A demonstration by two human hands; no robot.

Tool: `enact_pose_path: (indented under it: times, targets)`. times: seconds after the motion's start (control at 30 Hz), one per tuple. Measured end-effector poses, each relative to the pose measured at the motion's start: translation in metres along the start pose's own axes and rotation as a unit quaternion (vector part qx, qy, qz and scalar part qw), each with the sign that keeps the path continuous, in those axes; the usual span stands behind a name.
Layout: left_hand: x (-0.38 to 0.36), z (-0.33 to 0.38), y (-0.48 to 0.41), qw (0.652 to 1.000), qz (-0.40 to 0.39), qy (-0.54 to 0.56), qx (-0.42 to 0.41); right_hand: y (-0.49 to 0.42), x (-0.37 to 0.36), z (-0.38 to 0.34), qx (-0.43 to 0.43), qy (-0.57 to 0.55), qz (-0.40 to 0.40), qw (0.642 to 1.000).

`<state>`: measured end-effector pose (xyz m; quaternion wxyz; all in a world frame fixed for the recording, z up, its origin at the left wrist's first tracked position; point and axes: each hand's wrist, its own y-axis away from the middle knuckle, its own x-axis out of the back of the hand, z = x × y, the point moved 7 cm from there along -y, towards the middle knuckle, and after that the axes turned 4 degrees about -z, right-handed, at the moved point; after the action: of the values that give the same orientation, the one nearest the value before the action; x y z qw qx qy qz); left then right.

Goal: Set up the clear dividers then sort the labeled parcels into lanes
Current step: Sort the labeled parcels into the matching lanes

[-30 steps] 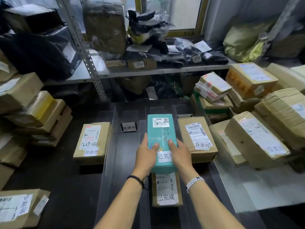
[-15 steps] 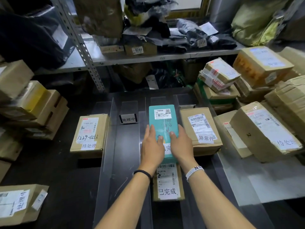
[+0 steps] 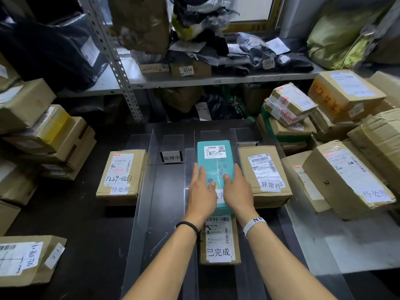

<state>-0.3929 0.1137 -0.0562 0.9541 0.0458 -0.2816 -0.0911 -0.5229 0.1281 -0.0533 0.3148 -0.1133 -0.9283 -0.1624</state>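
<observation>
A teal parcel [image 3: 215,156] with a white label lies flat in the third lane between clear dividers [image 3: 142,191]. My left hand [image 3: 201,191] and my right hand [image 3: 237,189] lie on its near half, fingers straight along its sides and thumbs on top. Just behind it in the same lane sits a brown parcel [image 3: 219,245] with a white handwritten label. A brown parcel [image 3: 121,176] lies in the left lane. Another brown parcel [image 3: 265,172] lies in the right lane. A small lane sign [image 3: 171,157] stands in the second lane, which holds no parcel.
Stacked cardboard parcels crowd the right side [image 3: 350,176] and the left side [image 3: 43,135]. One labeled parcel [image 3: 23,258] lies at the bottom left on the dark table. A metal shelf [image 3: 194,80] with bags and boxes runs across the back.
Both hands have slid the teal parcel farther away along its lane, uncovering more of the brown parcel behind it.
</observation>
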Motion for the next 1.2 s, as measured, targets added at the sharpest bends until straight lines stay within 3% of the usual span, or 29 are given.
enact_pose_path:
  times: [0.7, 0.87, 0.97, 1.07, 1.2]
  targets:
    - [0.005, 0.007, -0.005, 1.0, -0.006, 0.0, 0.011, -0.004, 0.0, -0.006, -0.006, 0.035, 0.013, 0.999]
    - [0.059, 0.02, 0.028, 0.996, 0.071, 0.033, 0.03, 0.022, 0.003, -0.066, 0.103, 0.095, 0.073, 0.987]
    - [0.128, 0.005, 0.063, 0.982, 0.179, 0.045, 0.027, 0.053, -0.031, -0.13, 0.179, 0.004, -0.017, 0.984]
    - [0.212, -0.046, 0.116, 0.945, 0.31, 0.065, 0.079, 0.093, -0.097, -0.19, 0.24, -0.063, -0.135, 0.959]
    - [0.298, -0.136, 0.197, 0.886, 0.422, 0.086, 0.172, 0.153, -0.219, -0.231, 0.237, -0.07, -0.317, 0.916]
